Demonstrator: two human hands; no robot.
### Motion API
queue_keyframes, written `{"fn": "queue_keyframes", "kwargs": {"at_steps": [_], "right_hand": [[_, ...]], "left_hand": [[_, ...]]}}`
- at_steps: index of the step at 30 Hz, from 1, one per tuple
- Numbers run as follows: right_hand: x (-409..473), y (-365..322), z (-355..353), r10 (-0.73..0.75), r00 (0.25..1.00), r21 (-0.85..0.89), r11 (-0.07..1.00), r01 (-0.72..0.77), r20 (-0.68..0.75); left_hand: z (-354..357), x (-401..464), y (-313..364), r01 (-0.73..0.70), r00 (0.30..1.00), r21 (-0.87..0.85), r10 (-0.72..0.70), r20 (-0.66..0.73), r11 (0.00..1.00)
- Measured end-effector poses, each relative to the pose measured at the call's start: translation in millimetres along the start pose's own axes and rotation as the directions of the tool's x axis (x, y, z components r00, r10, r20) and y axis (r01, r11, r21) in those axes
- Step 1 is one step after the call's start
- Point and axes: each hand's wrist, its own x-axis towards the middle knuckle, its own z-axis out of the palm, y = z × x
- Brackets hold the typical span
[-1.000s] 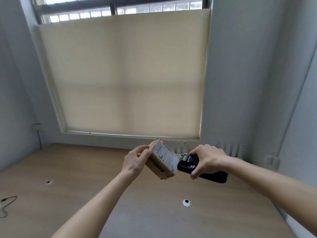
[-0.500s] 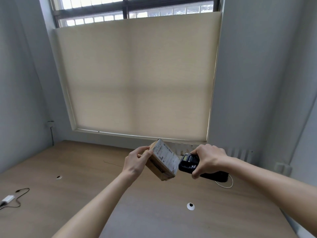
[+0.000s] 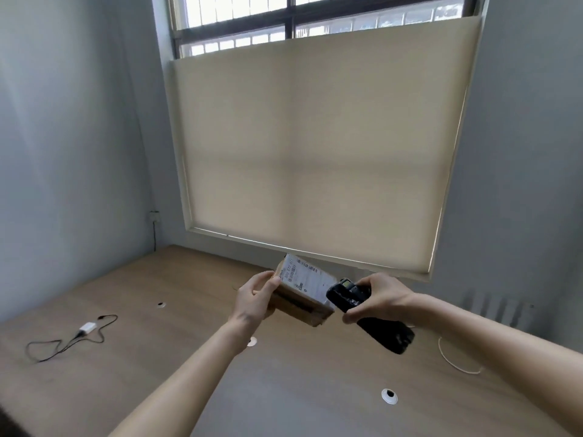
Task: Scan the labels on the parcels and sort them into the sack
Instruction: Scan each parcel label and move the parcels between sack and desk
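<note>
- The left hand (image 3: 254, 296) grips a small cardboard parcel (image 3: 301, 296) by its near end, thumb on top and fingers curled beneath, holding it in the air above the wooden surface (image 3: 132, 310), not resting on it.
- The white label (image 3: 304, 277) faces up and toward the right hand (image 3: 383, 299), which is wrapped round a black scanner (image 3: 362, 307); the scanner's head sits just beside the parcel's far end, nearly touching it.
- A second ago a red dot showed on the top corner of the label; half a second ago it was gone, and none is visible now. That suggests the read has probably been taken, though no picture confirms a successful scan.
- Both hands have kept their holds throughout. The parcel now lies flatter, its label tipped more upward than in the earlier pictures, and the scanner's tail drops lower, away from the right hand's wrist.
- The view has swung, bringing in a white adapter with a dark cable (image 3: 72, 337) well off to the left of the left hand and a thin pale cord (image 3: 454, 361) below and right of the right hand.
- No sack is in view, so the sorting step is not yet begun; the parcel would next have to be carried from between the hands to wherever the sack stands.
</note>
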Motion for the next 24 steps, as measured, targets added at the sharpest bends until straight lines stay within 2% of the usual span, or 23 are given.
{"fn": "queue_keyframes", "kwargs": {"at_steps": [2, 6, 9, 12, 17, 24], "right_hand": [[12.0, -25.5, 23.3, -0.045, 0.997, 0.109, 0.993, 0.039, 0.058], [33.3, -91.9, 79.0, -0.179, 0.97, 0.209, 0.967, 0.143, 0.164], [46.5, -150.8, 120.0, -0.282, 0.939, 0.265, 0.937, 0.226, 0.195], [56.1, -220.4, 170.6, -0.356, 0.906, 0.279, 0.916, 0.289, 0.23], [58.8, -355.3, 276.6, -0.483, 0.805, 0.315, 0.867, 0.386, 0.344], [35.7, -532.2, 421.0, -0.596, 0.69, 0.359, 0.802, 0.478, 0.412]], "left_hand": [[-28.1, -6.5, -4.1, 0.057, 0.998, -0.093, -0.059, -0.023, 0.994], [-106.2, -17.6, -19.1, 0.118, 0.991, -0.19, -0.128, -0.04, 0.975], [-178.7, -34.5, -25.8, 0.149, 0.988, -0.141, -0.152, -0.014, 0.979], [-264.2, -55.2, -33.4, 0.172, 0.981, -0.137, -0.182, -0.062, 0.976], [-418.6, -97.1, -48.3, 0.154, 0.937, -0.167, -0.198, -0.289, 0.974], [-618.1, -171.5, -70.2, 0.202, 0.783, -0.095, -0.219, -0.583, 0.975]]}}
